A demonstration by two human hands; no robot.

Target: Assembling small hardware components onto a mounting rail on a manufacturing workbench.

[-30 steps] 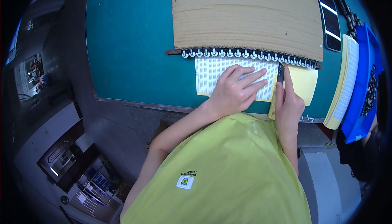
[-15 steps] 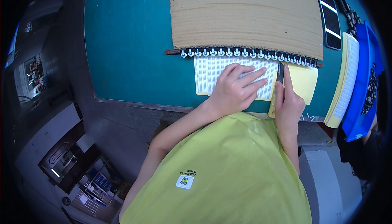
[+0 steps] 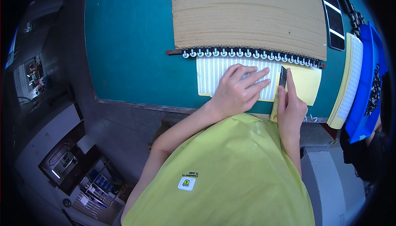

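Observation:
My left hand (image 3: 237, 91) lies flat, fingers spread, on a white lined sheet (image 3: 210, 75) on the teal table (image 3: 132, 40). My right hand (image 3: 290, 106) grips a dark flat blade-like tool (image 3: 282, 77), its tip held against the right edge of the white sheet where it meets a yellow sheet (image 3: 307, 84). A black strip with a row of white rings (image 3: 247, 54) runs along the top of both sheets, under a big brown cardboard board (image 3: 247, 14).
A black phone (image 3: 333, 19) lies at the right of the board. Beside it stand a stack of yellow-white sheets (image 3: 348, 81) and a blue tray (image 3: 367, 77) with dark parts. Shelves and machines sit on the floor at the left (image 3: 62, 164).
Almost nothing differs; the right hand with the tool has shifted very slightly along the sheet's edge. The left hand stays pressed on the white sheet.

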